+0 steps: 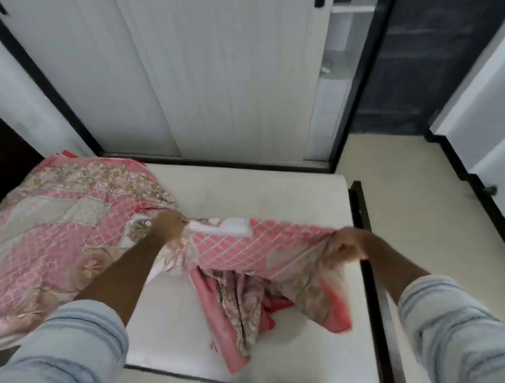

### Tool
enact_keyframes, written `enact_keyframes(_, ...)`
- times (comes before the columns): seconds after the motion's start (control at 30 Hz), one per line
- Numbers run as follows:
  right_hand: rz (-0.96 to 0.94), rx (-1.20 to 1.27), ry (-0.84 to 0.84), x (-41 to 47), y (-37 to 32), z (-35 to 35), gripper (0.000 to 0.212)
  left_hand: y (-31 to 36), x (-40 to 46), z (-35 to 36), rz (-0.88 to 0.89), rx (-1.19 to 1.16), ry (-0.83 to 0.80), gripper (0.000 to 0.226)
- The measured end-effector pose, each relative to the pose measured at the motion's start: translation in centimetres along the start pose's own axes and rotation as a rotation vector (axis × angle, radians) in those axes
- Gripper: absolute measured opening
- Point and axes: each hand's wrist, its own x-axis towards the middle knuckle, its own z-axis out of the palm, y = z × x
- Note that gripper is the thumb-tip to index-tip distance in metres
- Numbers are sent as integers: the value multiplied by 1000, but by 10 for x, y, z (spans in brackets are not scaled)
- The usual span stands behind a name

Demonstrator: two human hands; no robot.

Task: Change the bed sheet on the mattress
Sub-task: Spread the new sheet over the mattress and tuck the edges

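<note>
Both the left hand [168, 226] and the right hand [348, 246] had their fingers pinched on the edge of the pink patterned sheet [70, 235], light, limp cloth half-spread over the bare mattress [245, 191], best gripped at its corners.

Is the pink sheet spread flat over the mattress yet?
No. The pink sheet is bunched, gripped by the left hand and right hand; bare mattress shows.

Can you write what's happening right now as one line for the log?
step: spreading sheet | left hand: gripping pink sheet | right hand: gripping sheet edge | mattress: mostly bare
</note>
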Motion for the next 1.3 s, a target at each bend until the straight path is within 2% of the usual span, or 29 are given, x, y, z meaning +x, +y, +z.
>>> enact_keyframes(0.07, -348, 374, 204, -14, -87, -6, 22, 14, 8, -36, -2, -81, 104, 29)
enact_keyframes(0.13, -724, 428, 385, -64, -162, 1, 13, 27, 17, -73, 40, -156, 230, 29)
enact_keyframes(0.17, -936, 422, 498, -93, -195, 3, 17, 33, 16, -91, 58, -178, 298, 28)
enact_keyframes(0.2, -1182, 466, 536, -125, -222, 6, 21, 40, 15, -107, 81, -208, 353, 26)
enact_keyframes(0.23, -1400, 477, 555, -148, -245, 8, 30, 45, 11, -121, 100, -223, 404, 26)
enact_keyframes(0.27, -1593, 366, 624, -168, -267, 11, 51, 49, 4, -132, 116, -235, 455, 25)
enact_keyframes(0.3, -1688, 177, 717, -173, -281, 11, 72, 51, -3, -141, 124, -242, 505, 25)
enact_keyframes(0.33, -1734, 29, 796, -172, -295, 7, 83, 48, -7, -145, 132, -261, 552, 26)
enact_keyframes(0.4, -1732, -26, 768, -165, -292, 0, 87, 41, -12, -146, 110, -305, 625, 28)
enact_keyframes(0.5, -1640, 18, 785, -147, -261, -8, 78, 30, -22, -144, 79, -347, 697, 26)
enact_keyframes(0.63, -1509, 68, 855, -123, -215, -19, 69, 25, -34, -144, 164, -250, 810, 21)
enact_keyframes(0.73, -1314, 135, 916, -102, -159, -20, 52, 25, -36, -131, 235, -135, 763, 21)
enact_keyframes(0.83, -1093, -71, 937, -49, -70, -30, 35, 18, -35, -94, 350, 53, 557, 38)
enact_keyframes(0.97, -617, -633, 956, 6, 66, -59, 17, 7, -42, -27, 430, 225, 71, 35)
enact_keyframes(1.03, -473, -966, 903, 21, 124, -66, 27, 2, -46, 11, 376, 254, -192, 28)
enact_keyframes(1.1, -416, -1230, 752, 28, 165, -67, 40, -1, -51, 49, 316, 281, -435, 31)
enact_keyframes(1.2, -321, -1453, 465, 36, 210, -61, 44, 3, -66, 109, 245, 330, -705, 28)
enact_keyframes(1.3, -246, -1748, 216, 33, 238, -46, 41, 1, -83, 150, 288, 450, -762, 13)
